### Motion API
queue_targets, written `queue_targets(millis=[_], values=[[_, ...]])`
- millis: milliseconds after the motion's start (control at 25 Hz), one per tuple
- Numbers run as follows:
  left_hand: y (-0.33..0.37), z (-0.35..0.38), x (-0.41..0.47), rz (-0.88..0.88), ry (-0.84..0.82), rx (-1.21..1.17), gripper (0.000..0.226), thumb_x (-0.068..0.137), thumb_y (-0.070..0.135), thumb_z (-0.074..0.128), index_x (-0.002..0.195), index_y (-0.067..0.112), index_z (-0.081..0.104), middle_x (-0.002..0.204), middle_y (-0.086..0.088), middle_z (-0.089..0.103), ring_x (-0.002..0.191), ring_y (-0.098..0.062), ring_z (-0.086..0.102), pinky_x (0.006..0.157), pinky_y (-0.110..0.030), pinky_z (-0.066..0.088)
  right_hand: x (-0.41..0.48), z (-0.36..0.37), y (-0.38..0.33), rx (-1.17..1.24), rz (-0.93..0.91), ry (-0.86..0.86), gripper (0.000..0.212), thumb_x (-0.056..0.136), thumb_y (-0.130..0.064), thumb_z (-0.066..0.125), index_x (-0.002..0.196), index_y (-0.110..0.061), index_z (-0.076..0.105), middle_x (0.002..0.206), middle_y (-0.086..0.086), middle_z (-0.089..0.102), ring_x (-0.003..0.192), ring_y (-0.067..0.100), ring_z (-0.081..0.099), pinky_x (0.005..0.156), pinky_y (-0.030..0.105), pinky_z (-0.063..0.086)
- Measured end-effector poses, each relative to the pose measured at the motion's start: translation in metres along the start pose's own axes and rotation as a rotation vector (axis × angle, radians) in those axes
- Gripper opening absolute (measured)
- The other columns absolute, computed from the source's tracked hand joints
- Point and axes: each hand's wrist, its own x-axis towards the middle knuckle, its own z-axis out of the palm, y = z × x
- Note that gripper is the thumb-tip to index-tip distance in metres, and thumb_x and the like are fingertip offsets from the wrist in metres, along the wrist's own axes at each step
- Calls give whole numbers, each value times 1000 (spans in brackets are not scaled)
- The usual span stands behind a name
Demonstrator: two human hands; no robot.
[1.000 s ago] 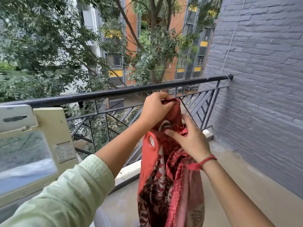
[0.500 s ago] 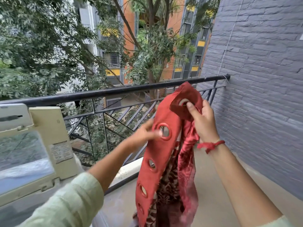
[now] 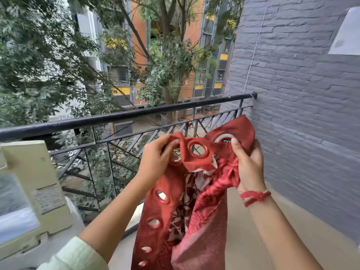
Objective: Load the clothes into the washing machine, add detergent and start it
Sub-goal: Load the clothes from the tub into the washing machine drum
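The left hand (image 3: 155, 154) and right hand (image 3: 249, 166) pinch the curtain (image 3: 194, 221) — railing (image 3: 116, 117) behind, washer lid (image 3: 29, 191) leftward.

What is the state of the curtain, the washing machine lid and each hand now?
red curtain: held up in the air, hanging bunched.
washing machine lid: raised open.
left hand: grips the curtain's eyelet band.
right hand: grips the curtain's top near an eyelet.

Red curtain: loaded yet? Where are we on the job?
Done: the washing machine lid stands open. In hand: left hand and right hand grip the red curtain by its eyelet edge, mid-air beside the machine. Left: load it, add detergent, start; no detergent in view.
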Motion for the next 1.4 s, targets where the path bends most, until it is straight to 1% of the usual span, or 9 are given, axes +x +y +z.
queue_targets(millis=[160, 280, 400, 560, 720, 880, 1000, 1120, 1400], values=[[44, 0, 15, -11, 95, 96, 23, 94, 29, 52, 77, 15, 56, 66, -1, 62, 60, -18, 59, 61, -39, 50, -31, 42, 10, 16, -51, -59, 30, 75, -13, 75, 94, -26, 56, 94, -4, 66, 88, 9, 64, 84, 31, 50], [45, -6, 11, -113, 100, 227, 23, 93, 28, 52, 83, 10, 62, 73, -5, 67, 75, -23, 62, 72, -39, 49, -53, 54, 23, -179, -165, -263, 59, 71, -6, 78, 113, -24, 40, 104, -9, 59, 92, -3, 61, 80, 14, 46], [45, -19, 16, -249, -164, 158, 28, 92, 31, 51, 88, 7, 66, 82, -14, 69, 76, -25, 60, 74, -35, 48, -62, 62, 34, -449, -223, -362, 101, 62, -29, 84, 140, -13, 22, 118, 5, 59, 107, 14, 59, 86, 28, 51], [48, -37, 15, -480, -460, -243, 25, 97, 26, 48, 88, 19, 70, 98, 2, 65, 93, -13, 55, 86, -35, 43, -52, 70, 40, -498, -300, -194, 60, 67, -19, 81, 119, -10, 52, 87, -2, 66, 84, 20, 65, 69, 23, 47], [4, -38, -18, -348, -229, -377, 42, 88, 42, 58, 128, 29, 53, 123, 25, 52, 111, 17, 46, 90, -15, 44, -35, 69, 31, -359, -218, -80, 41, 66, -12, 80, 102, -21, 61, 80, -21, 61, 76, 6, 61, 77, 29, 52], [-83, -1, -112, -511, -464, -226, 38, 78, 18, 76, 106, 29, 54, 97, 18, 58, 79, 11, 59, 70, -15, 44, 1, 60, 4, 66, -32, 78, 52, 59, -10, 84, 106, -19, 63, 95, -9, 68, 85, 10, 66, 83, 34, 54], [-115, 7, -120, -487, -181, 63, 37, 78, 57, 57, 81, 21, 49, 66, 10, 53, 60, 0, 47, 62, -35, 42, 17, 32, -4, -22, -96, 159, 53, 58, -13, 81, 107, -17, 63, 100, -6, 68, 88, 10, 66, 86, 34, 54], [-80, -8, -60, -369, 175, -10, 31, 91, 42, 48, 81, 13, 45, 71, 2, 50, 64, -6, 45, 66, -38, 42, 11, 9, 6, -126, -97, 162, 46, 63, -6, 81, 101, -23, 61, 92, -14, 66, 80, 0, 65, 80, 30, 52], [37, 24, -6, -136, 196, -242, 22, 96, 27, 48, 80, 12, 43, 69, 8, 46, 66, -10, 44, 66, -36, 40, -42, 57, 37, -73, -42, -144, 45, 72, -17, 76, 114, -22, 59, 108, -2, 68, 103, 12, 64, 95, 39, 49]])
